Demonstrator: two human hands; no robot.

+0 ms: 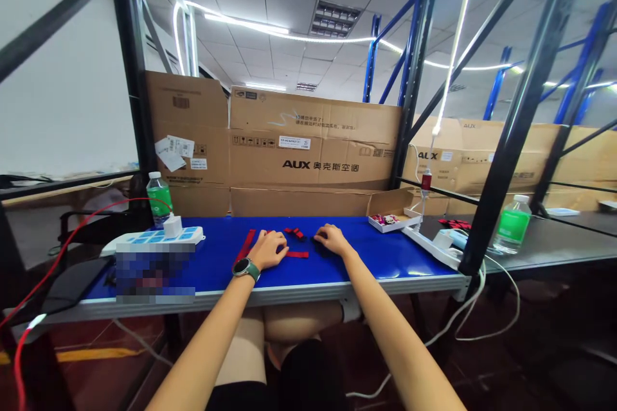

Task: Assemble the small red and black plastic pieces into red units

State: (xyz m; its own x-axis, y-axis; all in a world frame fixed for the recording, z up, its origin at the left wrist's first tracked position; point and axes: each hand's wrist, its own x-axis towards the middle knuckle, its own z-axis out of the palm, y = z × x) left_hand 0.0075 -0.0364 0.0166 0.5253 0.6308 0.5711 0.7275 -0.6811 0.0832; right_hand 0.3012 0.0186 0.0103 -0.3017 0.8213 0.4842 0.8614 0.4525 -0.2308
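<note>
My left hand (270, 249), with a green-strapped watch (246, 267) at its wrist, rests on the blue tabletop (222, 273). Its thumb and fingers are curved and apart, with nothing visible between them. Beside it a red strip (249, 243) slants away, partly covered by the hand. Another red strip (297, 255) lies just right of its thumb. My right hand (332, 239) lies loosely curved on the table, fingers apart and nothing visible in them. Between the hands, slightly farther back, are small red and black pieces (295, 233). The undersides of both hands are hidden.
Left stand a white power strip (139, 241) with a plugged-in charger (172, 226) and a bottle (159, 196). At the back right are an open small box (385, 226) and another power strip (434, 250). Cardboard (313, 148) walls the back; a black post (501, 160) rises right.
</note>
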